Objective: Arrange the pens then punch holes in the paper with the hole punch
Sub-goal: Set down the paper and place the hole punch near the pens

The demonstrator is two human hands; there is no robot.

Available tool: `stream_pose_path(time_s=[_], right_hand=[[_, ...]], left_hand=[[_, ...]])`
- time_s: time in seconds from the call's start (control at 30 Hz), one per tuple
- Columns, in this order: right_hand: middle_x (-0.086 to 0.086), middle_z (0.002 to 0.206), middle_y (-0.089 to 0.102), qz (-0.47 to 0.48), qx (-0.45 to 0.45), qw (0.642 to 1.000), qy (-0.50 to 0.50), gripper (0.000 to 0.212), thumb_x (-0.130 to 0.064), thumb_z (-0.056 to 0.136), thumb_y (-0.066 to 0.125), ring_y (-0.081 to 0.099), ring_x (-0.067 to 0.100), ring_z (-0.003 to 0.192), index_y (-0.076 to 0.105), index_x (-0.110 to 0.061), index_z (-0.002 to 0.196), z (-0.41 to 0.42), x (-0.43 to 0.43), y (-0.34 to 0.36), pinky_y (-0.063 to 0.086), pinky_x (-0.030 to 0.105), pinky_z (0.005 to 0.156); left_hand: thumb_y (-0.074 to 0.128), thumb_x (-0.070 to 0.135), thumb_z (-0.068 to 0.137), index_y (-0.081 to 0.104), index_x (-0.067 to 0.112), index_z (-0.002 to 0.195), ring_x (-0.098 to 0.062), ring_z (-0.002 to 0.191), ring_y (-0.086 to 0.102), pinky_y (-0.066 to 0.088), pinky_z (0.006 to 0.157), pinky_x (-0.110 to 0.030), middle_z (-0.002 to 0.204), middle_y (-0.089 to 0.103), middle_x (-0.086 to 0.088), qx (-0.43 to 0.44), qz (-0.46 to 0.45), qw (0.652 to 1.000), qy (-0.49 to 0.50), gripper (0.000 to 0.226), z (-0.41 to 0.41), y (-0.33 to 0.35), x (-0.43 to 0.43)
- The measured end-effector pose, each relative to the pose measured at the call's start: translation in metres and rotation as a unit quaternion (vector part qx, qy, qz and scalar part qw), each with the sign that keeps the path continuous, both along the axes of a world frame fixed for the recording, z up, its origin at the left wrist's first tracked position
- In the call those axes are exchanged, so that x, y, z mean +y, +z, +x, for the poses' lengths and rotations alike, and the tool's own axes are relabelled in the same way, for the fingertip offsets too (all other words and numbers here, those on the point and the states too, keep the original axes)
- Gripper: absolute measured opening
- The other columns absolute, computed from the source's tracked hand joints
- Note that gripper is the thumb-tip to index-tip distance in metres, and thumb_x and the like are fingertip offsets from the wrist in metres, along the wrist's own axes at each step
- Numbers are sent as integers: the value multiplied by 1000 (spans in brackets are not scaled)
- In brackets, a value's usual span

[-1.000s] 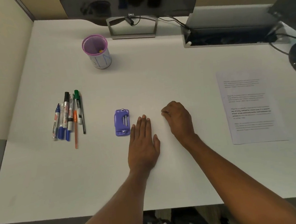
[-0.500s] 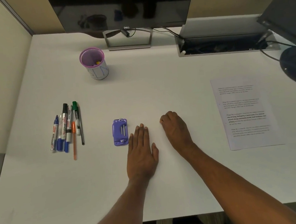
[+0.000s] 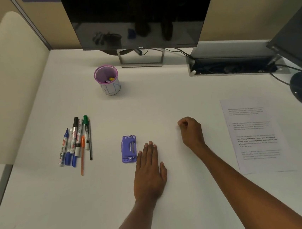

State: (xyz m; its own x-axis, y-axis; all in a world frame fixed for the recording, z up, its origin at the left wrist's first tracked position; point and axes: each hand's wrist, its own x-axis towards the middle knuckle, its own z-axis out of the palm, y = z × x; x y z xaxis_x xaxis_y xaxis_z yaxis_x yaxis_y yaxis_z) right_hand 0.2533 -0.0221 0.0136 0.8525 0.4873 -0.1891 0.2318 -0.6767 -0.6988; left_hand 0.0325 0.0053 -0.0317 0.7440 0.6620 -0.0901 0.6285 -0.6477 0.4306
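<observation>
Purple hole punch [image 3: 129,149] sits just beside my left grip [image 3: 149,171], which lies flat and empty on the worktop [image 3: 164,104]. Right grip [image 3: 191,131] is a curled fist holding nothing. Pens [image 3: 76,141] are bunched far left, paper [image 3: 255,135] far right. I judge pen arranging not started. Next: left grip reaches the pens, probably for the pen cup [image 3: 107,79].

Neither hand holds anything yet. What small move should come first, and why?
Probably the left hand reaches left to the pens and markers: they lie in a loose bunch on its side, the purple pen cup stands beyond them, and arranging comes before punching.
</observation>
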Motion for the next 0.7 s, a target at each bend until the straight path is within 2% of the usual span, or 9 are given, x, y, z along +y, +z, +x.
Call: stream_pose_path(time_s=[0.07, 0.2, 0.27, 0.37, 0.4, 0.5, 0.57, 0.7], right_hand=[[2, 104, 70, 16, 6, 1000, 7, 15, -4, 100, 56, 63, 14, 94, 70, -10, 98, 1, 10, 7, 40, 8, 71], [4, 103, 69, 55, -10, 997, 49, 13, -8, 100, 57, 63, 16, 92, 69, -10, 96, -5, 48, 26, 49, 23, 78], [3, 101, 69, 75, -31, 994, 76, 13, -10, 100, 57, 63, 16, 91, 69, -9, 95, -9, 74, 37, 51, 23, 77], [3, 101, 67, 95, -73, 986, 118, 12, -9, 100, 57, 61, 14, 88, 68, -10, 95, -14, 119, 56, 42, 7, 69], [4, 101, 67, 99, -86, 982, 133, 11, -9, 100, 57, 61, 15, 87, 67, -9, 96, -16, 135, 62, 41, 7, 68], [6, 101, 65, 104, -133, 971, 168, 9, -7, 99, 58, 61, 19, 84, 66, -10, 96, -18, 182, 80, 47, 21, 69], [6, 99, 65, 103, -164, 964, 183, 8, -10, 99, 59, 60, 20, 83, 66, -10, 97, -17, 212, 89, 47, 25, 68], [5, 97, 64, 85, -183, 957, 210, 14, -20, 102, 56, 60, 20, 84, 65, -12, 94, -13, 259, 98, 55, 35, 71]], left_hand=[[35, 38, 106, 11, 20, 167, -1, 158, -18, 7, 132, -35, 174, 1, 7, 0, -2, 1000, 1, 68, 0, 1, 0], [38, 40, 105, 13, 21, 167, 0, 157, -21, -1, 129, -29, 173, 4, 7, 4, -13, 1000, 6, 69, 1, 7, 0], [38, 42, 105, 15, 22, 167, -1, 158, -18, -2, 128, -28, 174, 5, 8, 10, -20, 1000, 10, 69, 1, 9, 1], [41, 42, 104, 20, 20, 166, -7, 161, -1, 3, 128, -30, 174, 9, 7, 19, -28, 999, -2, 69, 2, 11, 2], [43, 42, 103, 23, 19, 166, -10, 161, 8, 6, 128, -31, 174, 12, 5, 22, -29, 999, -7, 69, 2, 12, 3], [49, 41, 100, 35, 16, 162, -15, 158, 25, 13, 125, -33, 171, 25, 1, 28, -27, 999, -18, 68, 3, 13, 6], [52, 41, 98, 40, 14, 159, -17, 155, 32, 16, 124, -35, 170, 31, -1, 25, -23, 999, -27, 69, 4, 13, 8], [58, 46, 90, 53, 13, 152, -19, 149, 44, 14, 122, -34, 163, 44, -2, 33, -41, 998, -37, 70, 4, 14, 12]])
